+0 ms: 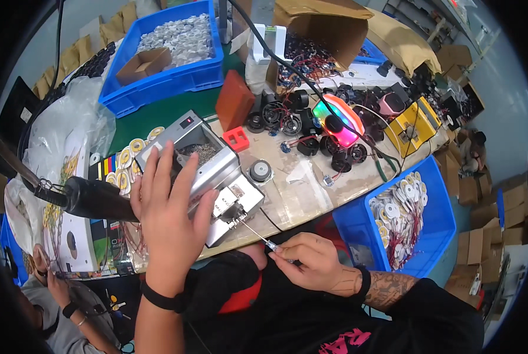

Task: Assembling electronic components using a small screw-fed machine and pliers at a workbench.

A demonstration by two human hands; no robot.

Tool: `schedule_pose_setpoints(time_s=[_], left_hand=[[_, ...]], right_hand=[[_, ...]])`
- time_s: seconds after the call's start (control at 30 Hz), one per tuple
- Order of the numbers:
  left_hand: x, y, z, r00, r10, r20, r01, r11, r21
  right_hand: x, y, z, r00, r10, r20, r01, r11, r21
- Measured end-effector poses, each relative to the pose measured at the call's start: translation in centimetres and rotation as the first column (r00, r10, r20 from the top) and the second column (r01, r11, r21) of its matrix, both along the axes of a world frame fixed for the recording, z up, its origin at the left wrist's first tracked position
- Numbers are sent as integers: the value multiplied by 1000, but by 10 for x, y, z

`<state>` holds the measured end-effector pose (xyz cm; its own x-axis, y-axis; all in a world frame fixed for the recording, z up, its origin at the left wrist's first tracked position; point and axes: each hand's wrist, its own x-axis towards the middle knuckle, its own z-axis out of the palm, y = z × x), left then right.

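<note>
My left hand (172,218) has its fingers spread over the near left side of a grey screw feeder (217,171), holding nothing; whether the fingertips press on it I cannot tell. Small screws (199,152) fill the feeder's open hopper. My right hand (314,262) pinches a thin screwdriver (259,235) near its lower end. The slim metal shaft slants up and left, its tip at the feeder's front outlet (237,219). Most of the handle is hidden by my fingers. A round speaker-like part (260,171) stands just right of the feeder.
A black cylinder (99,197) juts in from the left beside my left hand. Blue bins (158,88) hold white parts; another blue bin (441,236) holds wired discs. Black wired parts and a lit colourful device (340,121) crowd the right. A co-worker's hand (57,289) shows at lower left.
</note>
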<state>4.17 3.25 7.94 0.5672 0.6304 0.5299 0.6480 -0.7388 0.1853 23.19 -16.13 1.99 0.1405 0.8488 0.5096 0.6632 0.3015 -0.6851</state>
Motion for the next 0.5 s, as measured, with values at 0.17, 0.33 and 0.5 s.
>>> schedule_pose_setpoints(time_s=[0.17,0.33,0.5], left_hand=[[3,0,12,998,41,-38,-43,998,-35],[4,5,12,998,8,-59,-11,999,-42],[4,4,12,998,1,-61,-5,998,-67]], right_hand=[[6,-8,2,1000,-3,-11,3,1000,-24],[9,-8,12,999,28,27,-29,999,40],[5,-4,17,999,37,31,-39,998,55]])
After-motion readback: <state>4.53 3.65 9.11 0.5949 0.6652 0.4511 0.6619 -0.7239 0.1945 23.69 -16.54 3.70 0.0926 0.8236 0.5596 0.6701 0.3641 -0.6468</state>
